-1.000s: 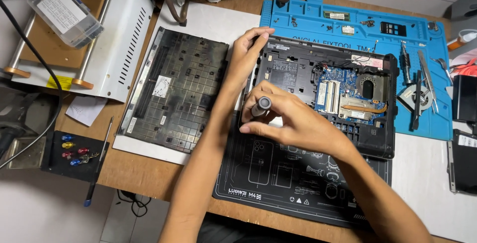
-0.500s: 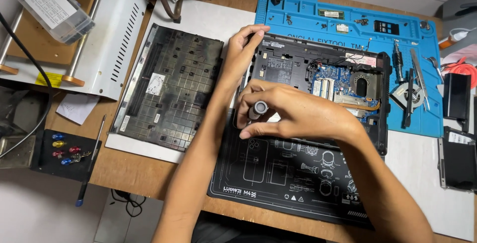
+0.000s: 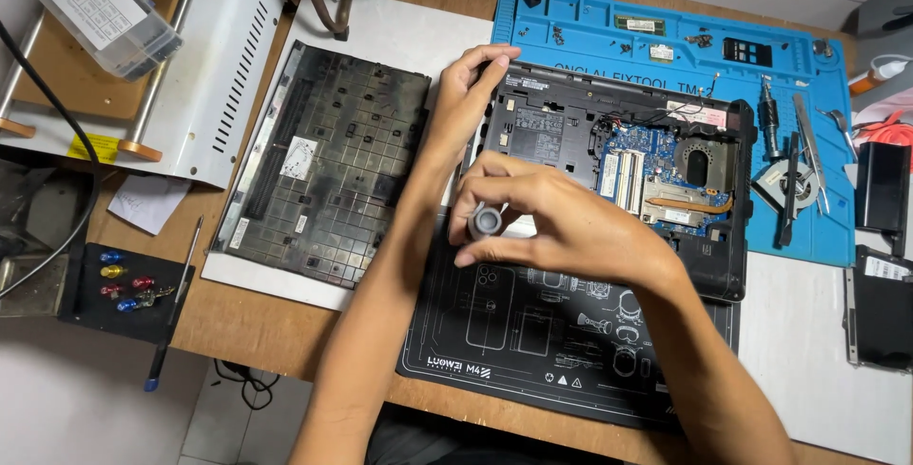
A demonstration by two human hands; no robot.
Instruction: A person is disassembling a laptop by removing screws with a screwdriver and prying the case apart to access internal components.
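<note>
An opened black laptop base [image 3: 666,104] with its blue circuit board and copper heat pipe exposed lies on a black work mat [image 3: 533,332]. My left hand [image 3: 471,94] grips the laptop's upper left corner. My right hand [image 3: 561,222] is closed around the grey cap of a screwdriver [image 3: 486,222], held upright over the laptop's left front edge. The screwdriver's tip is hidden under my fingers.
A removed black bottom cover [image 3: 328,165] lies on white paper to the left. A blue repair mat [image 3: 685,37] behind holds small parts, tweezers [image 3: 810,146] and a fan. A white metal device [image 3: 204,66], a clear plastic box [image 3: 100,13], a bit tray [image 3: 124,284] and a loose screwdriver [image 3: 173,303] sit left.
Both hands stay in the same grip on the laptop corner and the screwdriver. The view has shifted slightly; my right fingers have turned a little around the screwdriver cap.
</note>
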